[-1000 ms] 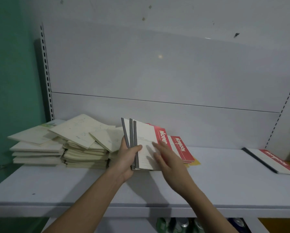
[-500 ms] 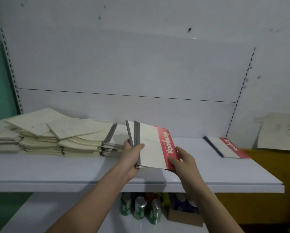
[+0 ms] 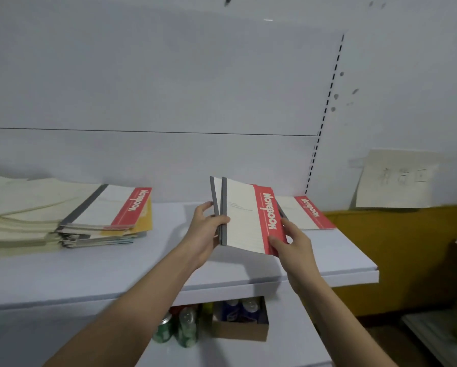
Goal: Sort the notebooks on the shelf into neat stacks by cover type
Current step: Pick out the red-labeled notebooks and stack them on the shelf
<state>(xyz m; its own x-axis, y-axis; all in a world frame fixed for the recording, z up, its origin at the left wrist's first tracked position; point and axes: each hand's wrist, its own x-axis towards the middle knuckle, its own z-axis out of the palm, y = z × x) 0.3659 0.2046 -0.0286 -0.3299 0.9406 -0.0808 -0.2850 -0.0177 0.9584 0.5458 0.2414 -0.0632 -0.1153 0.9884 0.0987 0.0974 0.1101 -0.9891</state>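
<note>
Holding a small bundle of red-banded white notebooks with grey spines (image 3: 244, 219) above the white shelf board (image 3: 169, 263), tilted up off it. Left hand (image 3: 204, 233) gripping the spine edge, thumb over the front cover. Right hand (image 3: 292, 241) pinching the red-band edge, thumb on the cover. Same-type single red-banded notebook (image 3: 305, 211) flat on the shelf just behind the right hand. Messy pile of cream-covered notebooks (image 3: 23, 207) at left, one red-banded notebook with grey spine (image 3: 113, 206) on top of its right end. Drink cans (image 3: 187, 329) and brown cardboard box (image 3: 240, 328) below the shelf.
</note>
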